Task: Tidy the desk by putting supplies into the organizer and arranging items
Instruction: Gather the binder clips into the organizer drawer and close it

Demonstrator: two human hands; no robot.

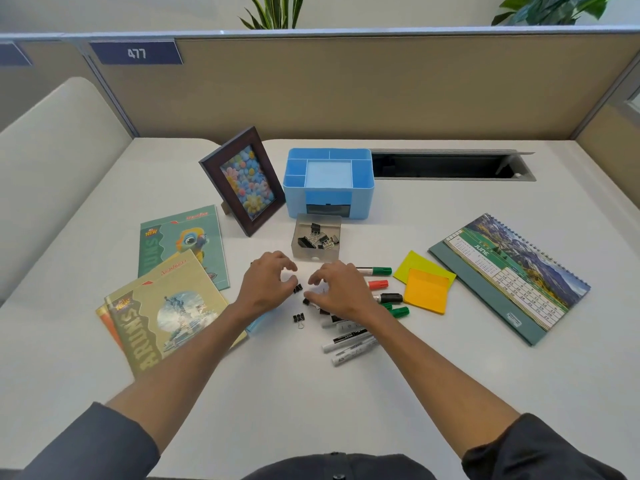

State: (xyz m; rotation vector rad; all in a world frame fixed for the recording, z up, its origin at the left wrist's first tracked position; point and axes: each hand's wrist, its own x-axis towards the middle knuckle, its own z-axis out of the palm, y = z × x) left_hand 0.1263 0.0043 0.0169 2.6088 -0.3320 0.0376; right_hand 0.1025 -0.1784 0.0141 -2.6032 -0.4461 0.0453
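A blue desk organizer stands at the back of the white desk. In front of it lies its clear drawer with several black binder clips inside. My left hand and my right hand hover close together over loose binder clips on the desk, fingers curled. Whether either hand pinches a clip is hidden. One more loose clip lies nearer to me. Several markers lie under and beside my right wrist, some with green, red and black caps.
A framed flower picture stands left of the organizer. Notebooks lie at the left. Yellow and orange sticky notes and a June desk calendar lie at the right. An open cable slot sits behind the organizer.
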